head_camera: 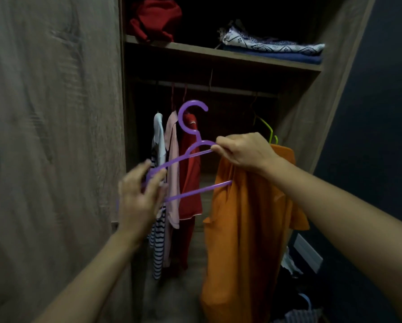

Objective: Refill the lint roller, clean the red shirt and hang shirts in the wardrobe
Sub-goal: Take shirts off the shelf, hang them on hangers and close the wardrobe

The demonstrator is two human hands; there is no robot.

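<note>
- Thin purple hanger (179, 160), hook toward 12 o'clock, is tilted before the wardrobe (218, 55).
- Left grip (139, 197), blurred, holds its 8 o'clock end.
- Right grip (244, 151) pinches its 3 o'clock shoulder; orange shirt (242, 229) hangs beneath.

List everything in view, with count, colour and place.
purple hanger: one, purple, between the hands
orange shirt: one, orange, under right hand
red shirt: one, red, on rail
pink shirt: one, pink, left of red shirt
striped shirt: one, white-and-dark, leftmost on rail
green hanger: one, green, behind right hand
red cloth: one, red, top shelf left
folded cloths: two, patterned white over blue, top shelf right
left hand: blurred, at hanger's left end
right hand: pinches hanger's right shoulder
</note>
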